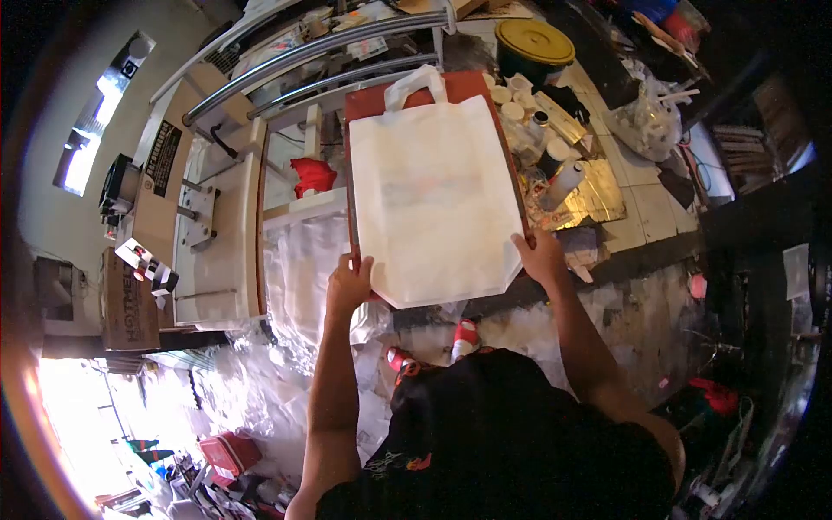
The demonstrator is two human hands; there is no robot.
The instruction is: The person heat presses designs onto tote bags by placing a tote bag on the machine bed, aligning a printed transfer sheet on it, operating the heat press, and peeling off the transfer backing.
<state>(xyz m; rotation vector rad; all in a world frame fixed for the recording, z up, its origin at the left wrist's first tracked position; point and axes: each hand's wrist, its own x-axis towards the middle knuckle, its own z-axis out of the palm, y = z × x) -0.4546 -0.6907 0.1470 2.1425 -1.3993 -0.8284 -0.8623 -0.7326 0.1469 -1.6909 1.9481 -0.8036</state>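
Observation:
A white tote bag (433, 199) with a looped handle at the top lies flat over a reddish-brown board (472, 85). The board shows behind the bag's top and along its sides. My left hand (348, 286) is closed at the bag's lower left edge, thumb on the front. At the lower right edge my right hand (541, 258) is closed in the same way. The fingers behind are partly hidden, so whether they also grip the board is unclear. A faint dark and reddish mark shows across the bag's middle.
To the left stands a machine (217, 217) with metal rails (321, 56) and a red cloth (312, 176). On the right are a yellow-lidded bucket (536, 42), several cups and bottles, a spray can (563, 184) and gold foil (598, 195). Plastic sheeting (260, 390) covers the floor.

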